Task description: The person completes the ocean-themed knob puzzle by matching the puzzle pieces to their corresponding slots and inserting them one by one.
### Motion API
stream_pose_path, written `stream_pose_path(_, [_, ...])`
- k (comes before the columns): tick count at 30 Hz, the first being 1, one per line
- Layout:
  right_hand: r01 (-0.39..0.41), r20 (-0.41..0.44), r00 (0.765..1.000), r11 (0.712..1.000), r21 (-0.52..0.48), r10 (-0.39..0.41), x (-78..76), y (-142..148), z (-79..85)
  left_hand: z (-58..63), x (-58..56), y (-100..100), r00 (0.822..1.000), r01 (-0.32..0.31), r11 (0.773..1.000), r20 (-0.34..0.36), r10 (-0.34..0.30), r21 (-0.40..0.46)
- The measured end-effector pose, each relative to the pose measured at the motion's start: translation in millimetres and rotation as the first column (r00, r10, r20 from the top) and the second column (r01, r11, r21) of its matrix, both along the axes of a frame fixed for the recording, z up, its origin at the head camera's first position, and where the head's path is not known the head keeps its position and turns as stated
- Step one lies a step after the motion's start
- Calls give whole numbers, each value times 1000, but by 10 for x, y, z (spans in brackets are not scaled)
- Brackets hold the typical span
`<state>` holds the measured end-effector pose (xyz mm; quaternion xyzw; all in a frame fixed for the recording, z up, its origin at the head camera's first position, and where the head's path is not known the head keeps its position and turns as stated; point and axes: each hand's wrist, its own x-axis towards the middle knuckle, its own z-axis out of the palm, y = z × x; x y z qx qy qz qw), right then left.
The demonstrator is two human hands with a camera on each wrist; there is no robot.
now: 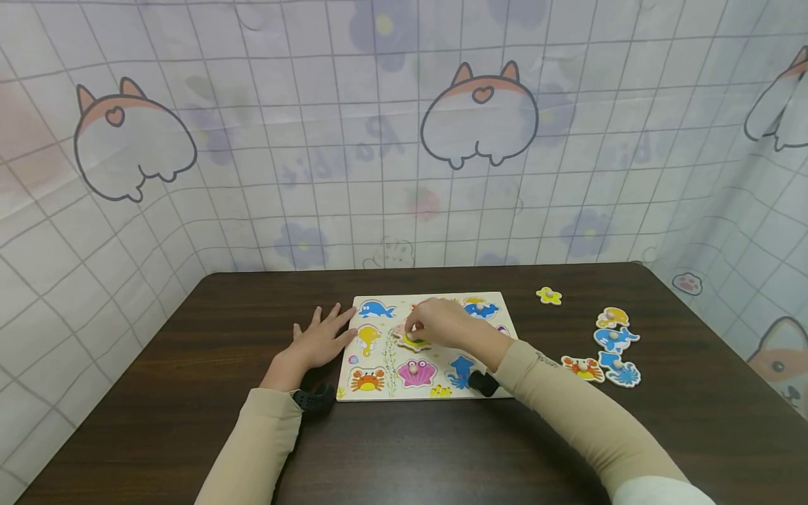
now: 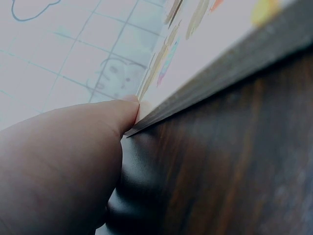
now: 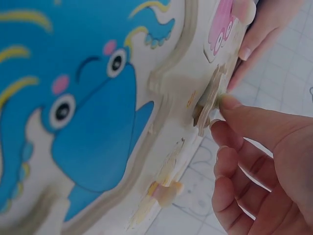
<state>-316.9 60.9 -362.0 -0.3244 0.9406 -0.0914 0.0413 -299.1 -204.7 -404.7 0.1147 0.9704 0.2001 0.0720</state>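
Observation:
A white wooden peg puzzle board (image 1: 379, 354) with sea animal pictures lies on the table. At its centre my right hand (image 1: 438, 322) pinches a yellow puzzle piece (image 1: 413, 344) between thumb and fingers. In the right wrist view this puzzle piece (image 3: 210, 100) is tilted, seen nearly edge-on against the board; its picture is mostly hidden. My left hand (image 1: 318, 340) lies with fingers spread at the board's left edge, and its thumb (image 2: 128, 110) touches that edge in the left wrist view. A pink shell piece (image 1: 416, 373) with a knob sits in the board below my right hand.
Right of the board lie loose pieces: a yellow flower-shaped one (image 1: 549, 295), a yellow one (image 1: 612, 318), a blue whale (image 1: 615, 340), a blue octopus (image 1: 621, 372) and a red crab (image 1: 583, 369). A patterned cloth (image 1: 353, 175) hangs behind the dark table (image 1: 208, 365).

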Motion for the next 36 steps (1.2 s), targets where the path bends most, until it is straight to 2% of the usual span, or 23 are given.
stream_pose_path(29, [35,87,996,999,-18,-33,9,-46,0,30,17,11,1000,-4,1000,7,4,2])
stream_pose_path(36, [5,84,996,999,-49,-1,28,4,36,20,11,3,1000,-2,1000,14,2,8])
